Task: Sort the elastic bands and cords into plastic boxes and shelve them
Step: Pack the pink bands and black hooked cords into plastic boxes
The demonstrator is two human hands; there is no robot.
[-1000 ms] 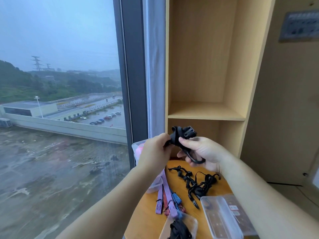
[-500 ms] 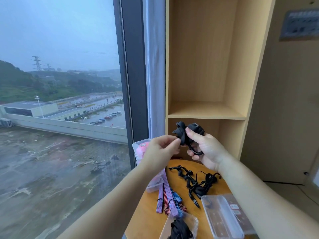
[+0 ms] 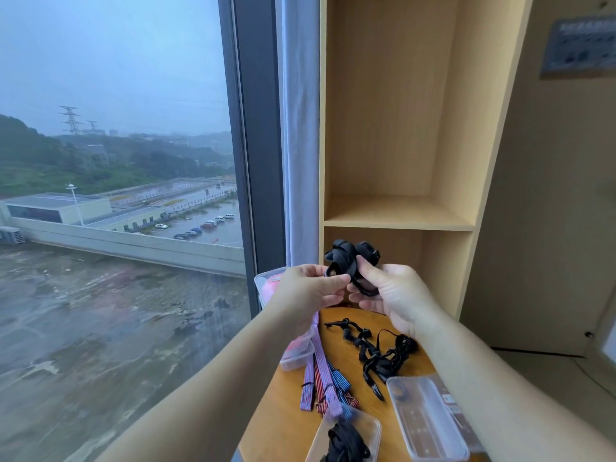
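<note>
Tabletop (image 3: 283, 415) holds striped bands (image 3: 320, 378), black cords (image 3: 376, 356); above, left hand (image 3: 310, 291) and right hand (image 3: 396, 295) grip coiled strap (image 3: 346, 258).

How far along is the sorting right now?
Done: black straps lie in the near box; pink items sit in the window-side box. In hand: left hand and right hand grip a bundled black strap. Left: striped bands and black cords loose on the table; no box on the shelf yet.

The left forearm (image 3: 206, 388) and the right forearm (image 3: 500, 388) are bare from wrist to the lower edge. The left hand (image 3: 310, 288) and right hand (image 3: 396, 295) are bare too, with short, plain nails.
</note>
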